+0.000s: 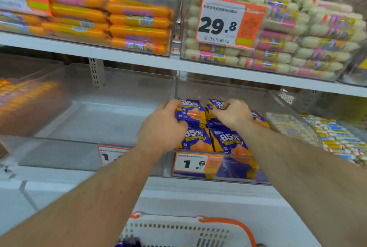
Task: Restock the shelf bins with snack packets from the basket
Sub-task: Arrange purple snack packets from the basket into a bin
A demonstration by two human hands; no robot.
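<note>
Orange sausages [137, 21] upper left, white sausages [288, 48] right — price tag [228, 21]

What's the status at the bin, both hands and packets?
Left hand and right hand each grip purple snack packets in the clear bin. Basket below, some packets left. Nothing in the way.

Bright even light, motion blur at left, wide-angle bend twd edges.

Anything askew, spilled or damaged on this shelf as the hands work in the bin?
Nothing spilled or damaged shows. The purple snack packets stand in rows in the clear bin, with the left hand and right hand gripping the back rows. The bin to the left holds no packets.
</note>
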